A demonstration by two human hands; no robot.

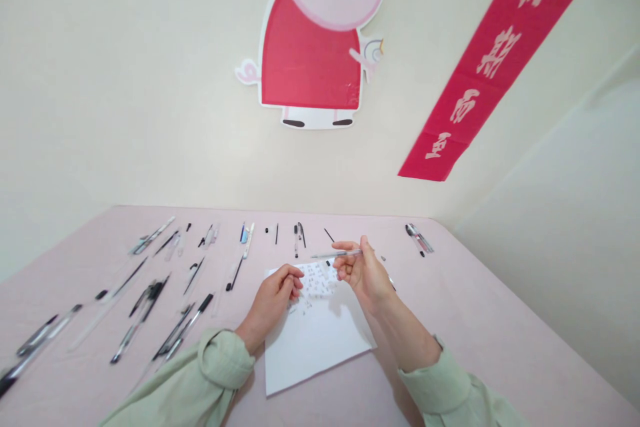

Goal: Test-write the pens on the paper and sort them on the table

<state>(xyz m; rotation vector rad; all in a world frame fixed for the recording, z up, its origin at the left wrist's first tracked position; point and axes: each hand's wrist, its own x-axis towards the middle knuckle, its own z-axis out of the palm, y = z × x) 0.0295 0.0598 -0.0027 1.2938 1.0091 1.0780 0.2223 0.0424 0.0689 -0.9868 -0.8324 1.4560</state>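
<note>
My right hand (361, 272) is closed around a clear-barrelled pen (336, 255), held level with its tip pointing left, just above the far edge of a white sheet of paper (320, 340). Small handwritten scribbles (315, 287) cover the sheet's upper part. My left hand (274, 299) rests on the sheet's left upper corner with its fingers curled; whether they hold anything is hidden. Both arms wear pale green sleeves.
Several pens and pen parts (145, 310) lie spread over the pink table (500, 320) to the left and along its far edge, with a pair (419, 239) at the far right. A cartoon pig cut-out (315, 47) and a red banner (480, 73) hang on the wall behind.
</note>
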